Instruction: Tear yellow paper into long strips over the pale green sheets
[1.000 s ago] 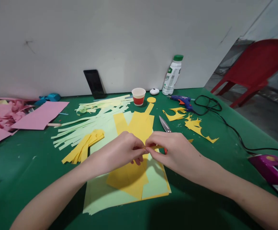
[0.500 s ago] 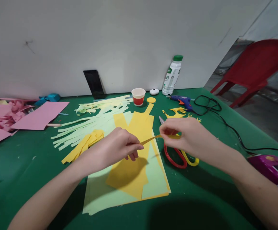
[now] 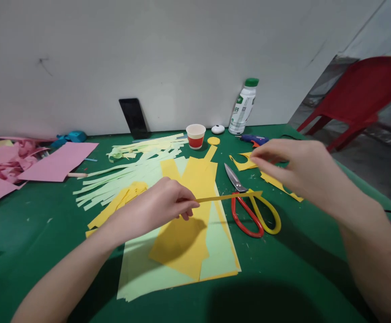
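My left hand (image 3: pixel 171 201) is pinched on one end of a narrow yellow paper strip (image 3: pixel 230 197). The strip juts out to the right, its far end loose above the scissors. My right hand (image 3: pixel 292 168) is raised over yellow paper scraps (image 3: pixel 244 162) near the glue gun (image 3: pixel 254 139), thumb and fingers curled a little apart, with nothing visible in them. Scissors (image 3: pixel 239 184) with one red and one yellow handle lie between the hands. Under my left hand are yellow paper sheets (image 3: pixel 195 179) on pale green sheets (image 3: pixel 138 273).
Behind stand a paper cup (image 3: pixel 195 137), a white bottle (image 3: pixel 243 107) and a phone (image 3: pixel 133 118) against the wall. A yellow paper disc (image 3: pixel 213 141) lies beside the cup. Green strips (image 3: pixel 101 188) and pink paper (image 3: pixel 60 161) cover the left. A red chair (image 3: pixel 363 94) stands right.
My right hand has let go of the yellow strip's end and moved up and right, towards the glue gun. The scissors are now uncovered. My left hand stays almost in place with the strip.
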Demonstrator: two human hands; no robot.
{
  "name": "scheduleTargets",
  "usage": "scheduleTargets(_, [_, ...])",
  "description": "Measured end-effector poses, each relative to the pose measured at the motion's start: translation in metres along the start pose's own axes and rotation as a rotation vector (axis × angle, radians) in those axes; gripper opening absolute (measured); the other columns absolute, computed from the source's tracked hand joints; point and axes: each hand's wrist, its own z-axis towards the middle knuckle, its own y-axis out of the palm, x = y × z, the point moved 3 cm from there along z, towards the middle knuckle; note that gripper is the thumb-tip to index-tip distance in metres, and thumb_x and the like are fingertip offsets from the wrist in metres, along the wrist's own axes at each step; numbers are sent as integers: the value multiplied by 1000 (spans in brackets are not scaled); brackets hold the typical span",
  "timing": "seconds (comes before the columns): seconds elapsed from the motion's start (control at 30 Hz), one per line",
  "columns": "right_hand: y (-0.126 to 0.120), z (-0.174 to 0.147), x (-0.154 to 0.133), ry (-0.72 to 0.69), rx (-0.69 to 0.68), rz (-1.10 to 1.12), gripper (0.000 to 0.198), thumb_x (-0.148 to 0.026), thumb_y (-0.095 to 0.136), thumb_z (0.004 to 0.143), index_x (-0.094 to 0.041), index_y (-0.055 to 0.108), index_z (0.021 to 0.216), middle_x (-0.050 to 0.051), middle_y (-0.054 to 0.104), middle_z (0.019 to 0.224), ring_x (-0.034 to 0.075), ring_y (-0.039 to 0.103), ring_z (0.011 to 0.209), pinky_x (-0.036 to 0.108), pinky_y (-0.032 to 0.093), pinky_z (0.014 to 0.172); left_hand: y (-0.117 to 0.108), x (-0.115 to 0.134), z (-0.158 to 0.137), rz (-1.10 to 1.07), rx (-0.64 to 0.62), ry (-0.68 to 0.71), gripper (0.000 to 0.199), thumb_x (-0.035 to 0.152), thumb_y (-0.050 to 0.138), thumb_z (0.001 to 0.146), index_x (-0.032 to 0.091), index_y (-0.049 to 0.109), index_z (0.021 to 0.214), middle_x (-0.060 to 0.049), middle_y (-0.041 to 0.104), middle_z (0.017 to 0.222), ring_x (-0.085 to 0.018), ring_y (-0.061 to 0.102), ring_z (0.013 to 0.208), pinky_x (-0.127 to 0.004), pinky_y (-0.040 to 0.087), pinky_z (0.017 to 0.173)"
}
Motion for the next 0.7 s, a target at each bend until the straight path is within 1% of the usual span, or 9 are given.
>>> scheduleTargets(0.03, [2,-2,-12,-75,-27,59,23,-30,45,83,-15,61,80,9,65,84,20,59,76,31,40,65,2,1,1,29,1,9,31,34,44,84,16,67,75,-1,69,70,-11,62,61,-19,44,57])
scheduleTargets(0.07, [6,-5,-24,-159,-100,95,23,-33,46,83,-16,61,84,7,65,88,20,59,81,30,41,68,3,2,2,57,0,21,31,33,43,84,16,67,76,-1,69,71,-11,60,59,-19,43,56])
scheduleTargets(0.1, [11,-9,-36,-204,-176,79,24,-35,48,82,-16,62,85,6,65,85,20,59,78,29,40,65,5,3,3,85,-4,38,30,31,43,84,16,68,75,-1,68,70,-10,59,57,-19,41,54])
scheduleTargets(0.17, [22,-16,-53,-231,-319,40,23,-32,45,84,-17,63,81,4,65,76,18,58,69,28,38,60,9,6,4,131,-8,80,30,30,42,85,17,68,77,0,67,68,-9,55,53,-20,37,50])
scheduleTargets(0.23, [30,-20,-61,-205,-406,11,28,-24,40,87,-17,62,72,4,63,67,16,56,63,27,35,57,11,10,4,158,26,135,29,31,41,86,19,68,83,0,68,73,-10,55,55,-20,35,50])
scheduleTargets(0.33, [36,-19,-62,-122,-457,28,34,-20,36,87,-16,59,62,3,59,58,12,51,55,26,31,54,15,15,4,157,119,211,26,27,42,86,19,67,91,-2,69,85,-13,61,69,-20,39,58])
scheduleTargets(0.43, [39,-15,-59,-61,-479,95,37,-22,37,85,-16,53,53,-1,49,48,9,39,46,25,25,49,20,17,5,168,158,246,26,23,42,85,18,68,88,-5,70,80,-14,61,67,-22,39,58])
scheduleTargets(0.57, [40,-13,-55,-38,-525,172,37,-22,39,82,-16,41,45,-5,28,43,7,23,43,24,19,46,21,15,7,133,175,210,25,20,45,81,16,69,82,-5,69,73,-13,59,58,-22,39,54])
scheduleTargets(0.7, [36,-11,-47,-7,-576,256,38,-25,37,82,-16,28,46,-6,20,45,7,18,44,23,18,45,13,9,11,78,175,132,22,18,47,76,15,69,75,-4,69,71,-12,58,59,-20,40,54])
